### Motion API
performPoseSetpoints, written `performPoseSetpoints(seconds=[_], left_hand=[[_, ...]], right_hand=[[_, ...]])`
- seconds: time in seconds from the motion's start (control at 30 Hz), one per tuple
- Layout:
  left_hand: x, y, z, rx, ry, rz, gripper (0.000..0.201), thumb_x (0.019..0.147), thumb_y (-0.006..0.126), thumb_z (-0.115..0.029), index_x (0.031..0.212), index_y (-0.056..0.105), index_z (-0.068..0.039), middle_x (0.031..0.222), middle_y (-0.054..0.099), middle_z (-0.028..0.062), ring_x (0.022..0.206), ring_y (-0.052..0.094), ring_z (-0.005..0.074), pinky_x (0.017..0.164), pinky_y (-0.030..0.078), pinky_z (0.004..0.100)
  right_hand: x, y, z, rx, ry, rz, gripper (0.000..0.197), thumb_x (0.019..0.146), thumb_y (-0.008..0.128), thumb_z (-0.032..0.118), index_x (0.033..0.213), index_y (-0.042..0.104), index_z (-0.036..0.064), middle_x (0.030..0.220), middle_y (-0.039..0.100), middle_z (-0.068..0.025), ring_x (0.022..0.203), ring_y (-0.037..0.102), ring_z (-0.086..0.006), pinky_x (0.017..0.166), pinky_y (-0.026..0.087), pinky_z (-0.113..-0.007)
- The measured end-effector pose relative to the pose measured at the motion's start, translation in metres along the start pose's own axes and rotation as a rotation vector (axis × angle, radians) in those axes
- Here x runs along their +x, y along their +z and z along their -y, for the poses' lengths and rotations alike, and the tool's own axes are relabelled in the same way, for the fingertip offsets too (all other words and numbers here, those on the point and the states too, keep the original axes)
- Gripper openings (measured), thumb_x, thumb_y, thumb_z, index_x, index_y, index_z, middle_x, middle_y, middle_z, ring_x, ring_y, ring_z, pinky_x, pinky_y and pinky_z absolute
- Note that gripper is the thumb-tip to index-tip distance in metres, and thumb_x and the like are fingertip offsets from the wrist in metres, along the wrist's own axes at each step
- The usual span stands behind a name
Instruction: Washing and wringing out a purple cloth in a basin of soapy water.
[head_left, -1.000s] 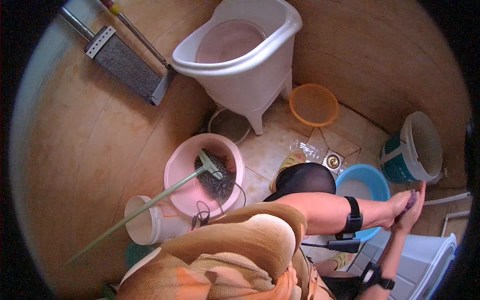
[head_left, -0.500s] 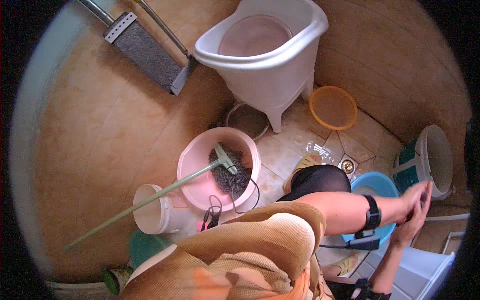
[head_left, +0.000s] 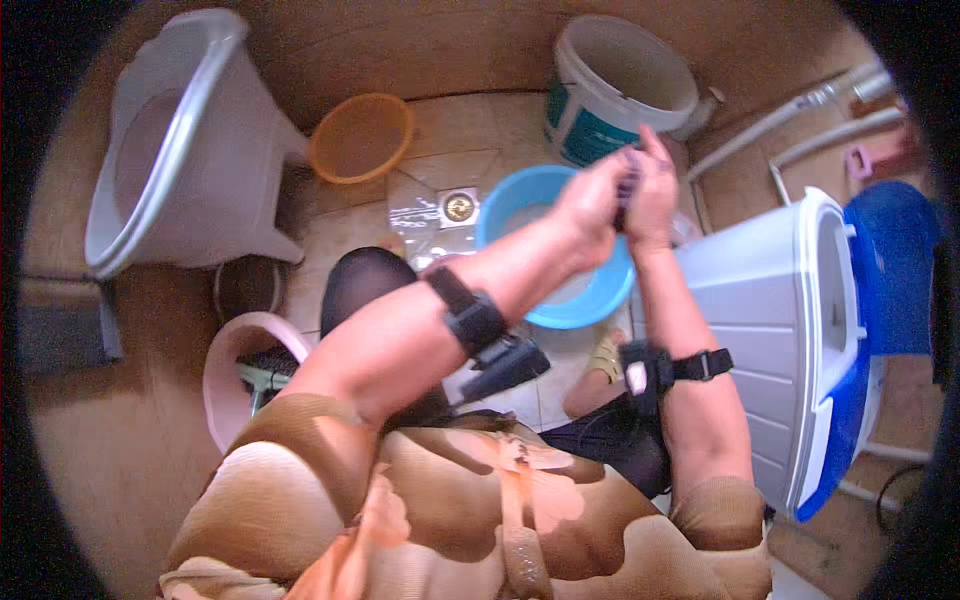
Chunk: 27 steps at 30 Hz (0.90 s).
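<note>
My left hand (head_left: 590, 205) and my right hand (head_left: 652, 205) press together above the near rim of the white-and-teal bucket and the right side of a light blue basin (head_left: 535, 200). Squeezed between them is a small dark purplish cloth (head_left: 627, 185), mostly covered by the fingers. Its kind is too blurred to make out. Both hands are closed, with some right-hand fingers pointing up. In the blue basin below, pale liquid shows, partly hidden by my left forearm. Each forearm carries a black strap with a device.
Behind the basin stands a white-and-teal bucket (head_left: 625, 75). A white-and-blue washing machine (head_left: 760, 290) is at right, beside pipes (head_left: 780, 120). Leftward are an orange basin (head_left: 362, 138), a floor drain (head_left: 459, 208), a white tub (head_left: 200, 180) and a pink basin (head_left: 225, 390).
The view has swung to the right, bringing the washing machine and blue basin nearer the middle. My hands stay pressed together on the dark cloth.
</note>
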<state>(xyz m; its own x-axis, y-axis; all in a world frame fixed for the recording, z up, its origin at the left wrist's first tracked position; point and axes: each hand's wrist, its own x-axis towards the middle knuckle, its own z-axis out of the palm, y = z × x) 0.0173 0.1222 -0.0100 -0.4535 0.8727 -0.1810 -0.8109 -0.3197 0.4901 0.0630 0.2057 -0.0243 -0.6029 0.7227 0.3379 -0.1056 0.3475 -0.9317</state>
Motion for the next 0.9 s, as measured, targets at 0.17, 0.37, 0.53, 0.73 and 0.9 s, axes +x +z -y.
performPoseSetpoints(seconds=[0.17, 0.37, 0.53, 0.73, 0.9], left_hand=[[0.039, -0.04, -0.031, -0.133, 0.111, 0.58, 0.021, 0.09, 0.046, -0.031, 0.094, 0.055, -0.013, 0.091, 0.059, 0.0056, 0.084, 0.057, 0.0204, 0.075, 0.048, 0.0383], [0.018, 0.005, -0.013, -0.078, -0.108, 0.174, 0.019, 0.085, 0.049, -0.029, 0.09, 0.058, -0.013, 0.09, 0.061, 0.006, 0.083, 0.056, 0.018, 0.077, 0.044, 0.0372], [-0.011, 0.001, -0.019, 0.294, -0.067, -0.143, 0.022, 0.082, 0.051, -0.026, 0.095, 0.06, -0.01, 0.095, 0.06, 0.0068, 0.087, 0.055, 0.0183, 0.08, 0.043, 0.0354], [0.001, -0.003, -0.038, 0.1, 0.023, 0.003, 0.034, 0.087, 0.046, -0.046, 0.089, 0.056, -0.014, 0.081, 0.06, 0.0036, 0.079, 0.057, 0.0175, 0.076, 0.046, 0.0361], [-0.009, 0.016, 0.0, -0.032, 0.03, 0.007, 0.019, 0.087, 0.049, -0.028, 0.088, 0.057, -0.01, 0.09, 0.06, 0.0063, 0.079, 0.056, 0.018, 0.071, 0.045, 0.0348]], right_hand=[[-0.023, 0.048, 0.07, 0.021, -0.188, 0.096, 0.043, 0.084, 0.046, 0.017, 0.121, 0.048, -0.0045, 0.127, 0.048, -0.0135, 0.118, 0.043, -0.0205, 0.099, 0.031, -0.029], [0.002, 0.003, 0.029, -0.217, -0.289, -0.017, 0.036, 0.085, 0.045, 0.019, 0.112, 0.054, -0.0034, 0.11, 0.058, -0.0139, 0.095, 0.057, -0.02, 0.088, 0.042, -0.031], [-0.01, 0.017, 0.028, -0.08, -0.172, 0.114, 0.039, 0.086, 0.049, 0.026, 0.114, 0.054, -0.0011, 0.104, 0.06, -0.0119, 0.094, 0.055, -0.0196, 0.085, 0.041, -0.027], [-0.03, 0.03, 0.048, -0.022, -0.245, 0.088, 0.045, 0.084, 0.045, 0.017, 0.125, 0.046, -0.0014, 0.125, 0.049, -0.0132, 0.116, 0.046, -0.0218, 0.1, 0.03, -0.03], [0.002, 0.016, 0.011, -0.088, -0.375, -0.212, 0.034, 0.083, 0.048, 0.017, 0.108, 0.055, -0.0061, 0.093, 0.06, -0.0162, 0.085, 0.058, -0.023, 0.078, 0.044, -0.033]])
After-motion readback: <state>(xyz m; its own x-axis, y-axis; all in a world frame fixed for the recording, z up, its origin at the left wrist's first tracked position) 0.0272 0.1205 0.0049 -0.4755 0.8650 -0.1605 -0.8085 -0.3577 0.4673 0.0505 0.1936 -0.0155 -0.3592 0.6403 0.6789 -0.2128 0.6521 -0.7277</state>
